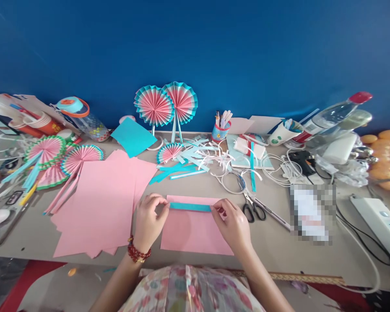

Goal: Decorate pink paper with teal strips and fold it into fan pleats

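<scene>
To the left of our left hand point(151, 221), a pink paper stack point(97, 208) is lying, and a pink sheet point(195, 234) is lying between our hands. Just right of our right hand point(233, 222), scissors point(248, 196) are resting. Between both hands, we are pinching a blue strip point(190, 207) by its ends.

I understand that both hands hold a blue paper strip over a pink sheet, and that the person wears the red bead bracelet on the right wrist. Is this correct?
Not quite: the head view shows the red bead bracelet on the left wrist. The left hand and right hand do hold a blue paper strip over a pink sheet.
</scene>
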The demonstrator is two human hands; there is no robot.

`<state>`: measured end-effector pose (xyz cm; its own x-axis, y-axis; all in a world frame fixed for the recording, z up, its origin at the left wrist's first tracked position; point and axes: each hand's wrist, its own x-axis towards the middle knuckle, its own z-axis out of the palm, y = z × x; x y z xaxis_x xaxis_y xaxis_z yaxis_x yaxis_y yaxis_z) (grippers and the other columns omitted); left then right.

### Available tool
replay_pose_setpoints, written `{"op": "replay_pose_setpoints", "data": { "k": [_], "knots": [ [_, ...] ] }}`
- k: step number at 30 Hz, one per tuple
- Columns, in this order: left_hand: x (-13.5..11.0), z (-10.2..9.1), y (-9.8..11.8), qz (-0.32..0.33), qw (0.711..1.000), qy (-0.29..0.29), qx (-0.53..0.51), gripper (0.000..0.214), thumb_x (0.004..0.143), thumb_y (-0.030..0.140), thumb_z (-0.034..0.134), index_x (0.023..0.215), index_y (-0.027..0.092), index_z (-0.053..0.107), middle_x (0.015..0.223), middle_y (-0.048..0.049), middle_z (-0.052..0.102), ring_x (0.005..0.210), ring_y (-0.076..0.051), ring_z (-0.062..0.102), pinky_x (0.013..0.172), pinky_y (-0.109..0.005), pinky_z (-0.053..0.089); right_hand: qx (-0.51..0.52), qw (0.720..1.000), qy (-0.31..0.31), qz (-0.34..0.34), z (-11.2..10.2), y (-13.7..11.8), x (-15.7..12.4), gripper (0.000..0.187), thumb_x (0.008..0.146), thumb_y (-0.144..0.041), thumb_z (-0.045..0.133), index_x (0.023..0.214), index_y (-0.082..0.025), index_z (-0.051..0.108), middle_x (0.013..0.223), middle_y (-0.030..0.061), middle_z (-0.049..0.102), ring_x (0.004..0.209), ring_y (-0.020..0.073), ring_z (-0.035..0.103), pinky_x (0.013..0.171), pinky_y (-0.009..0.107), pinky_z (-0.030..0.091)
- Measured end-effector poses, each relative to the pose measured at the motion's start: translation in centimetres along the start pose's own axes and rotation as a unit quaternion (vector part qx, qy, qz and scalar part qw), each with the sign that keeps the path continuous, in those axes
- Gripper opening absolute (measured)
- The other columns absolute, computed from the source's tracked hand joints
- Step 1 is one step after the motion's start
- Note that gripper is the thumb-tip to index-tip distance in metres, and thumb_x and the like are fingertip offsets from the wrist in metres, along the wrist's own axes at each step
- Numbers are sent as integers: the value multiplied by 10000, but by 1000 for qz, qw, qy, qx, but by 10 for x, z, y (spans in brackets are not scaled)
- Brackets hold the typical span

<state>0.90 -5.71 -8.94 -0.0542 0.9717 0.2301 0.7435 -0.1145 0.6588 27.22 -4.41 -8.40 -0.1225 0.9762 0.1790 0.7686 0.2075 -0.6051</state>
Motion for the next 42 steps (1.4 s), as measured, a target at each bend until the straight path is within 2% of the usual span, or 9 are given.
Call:
{"op": "replay_pose_setpoints", "data": {
  "k": [7, 12, 22, 42],
  "knots": [
    [9, 4, -2, 18, 997, 0, 71, 105, 898, 220, 569, 794, 216, 577, 861, -18, 658, 856, -203, 607, 818, -352, 453, -28, 999, -2, -43, 6, 1, 12, 167, 940, -237, 498, 774, -221, 514, 748, 18, 620, 750, 189, 576, 708, 294, 400],
    [14, 7, -3, 16, 996, 1, 93, 94, 895, 215, 579, 801, 221, 577, 870, -18, 661, 871, -212, 613, 818, -360, 439, -30, 999, -12, -44, 13, 6, 17, 159, 949, -245, 500, 796, -219, 536, 747, 23, 633, 742, 197, 587, 705, 301, 406],
    [15, 12, -9, -11, 997, -12, 78, 78, 888, 203, 565, 813, 222, 576, 888, -22, 653, 889, -211, 616, 839, -363, 453, -41, 999, 3, -35, 21, 9, 19, 186, 962, -296, 507, 804, -217, 563, 757, 32, 657, 740, 197, 601, 697, 300, 406],
    [20, 11, -2, -57, 996, -10, 62, 78, 884, 168, 562, 826, 216, 582, 916, -34, 621, 924, -210, 593, 859, -358, 458, -53, 998, 4, -34, 25, 11, 22, 175, 956, -310, 531, 805, -222, 544, 745, 17, 646, 720, 195, 588, 717, 311, 412]
  ]
}}
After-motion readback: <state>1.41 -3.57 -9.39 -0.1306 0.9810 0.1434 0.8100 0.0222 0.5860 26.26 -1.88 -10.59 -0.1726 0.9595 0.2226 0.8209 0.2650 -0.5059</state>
